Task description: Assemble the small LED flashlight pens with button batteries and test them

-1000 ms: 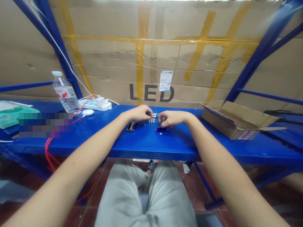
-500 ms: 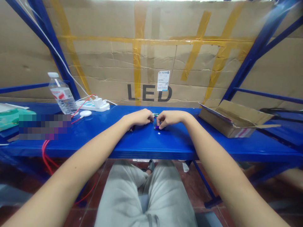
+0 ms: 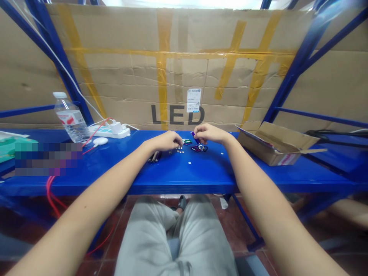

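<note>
here, silver discs [image 3: 180, 151] are grouped, a purple clip [image 3: 196, 148] to their right. by the left hand [image 3: 169, 141] beside them, fingers are curled; whether anything is pinched cannot be told. farther, a purple piece [image 3: 193, 134] is pinched by the right hand [image 3: 208, 133], best held lightly and steadily.

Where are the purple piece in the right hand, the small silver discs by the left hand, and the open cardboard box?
Purple piece [image 3: 196, 140]: head view, on its lower part.
Small silver discs [image 3: 180, 152]: head view, on one near-row disc.
Open cardboard box [image 3: 255, 148]: head view, on its long outer wall.
</note>
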